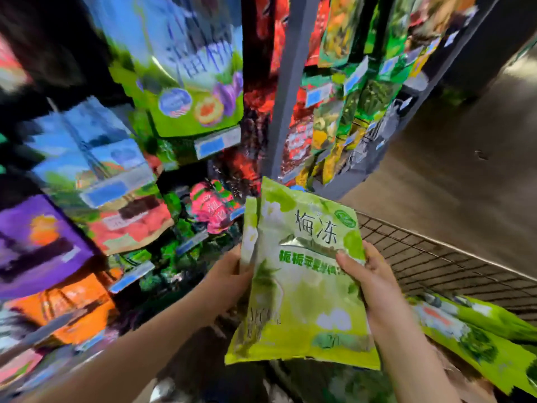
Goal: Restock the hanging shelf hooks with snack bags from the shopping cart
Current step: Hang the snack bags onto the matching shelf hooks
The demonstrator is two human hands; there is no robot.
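Both grips hold the green snack bag [302, 286]: my left grip [229, 280] curls round its left edge, and my right grip [374, 286] pinches the right edge, thumb across the front. The bag stands upright between the shopping cart [436, 257], where more green bags [479, 330] lie, and the hung packs [200, 91] on the shelf. I judge this the carry step. Next I must line the bag's top hole up with a free hook, which blur hides from me.
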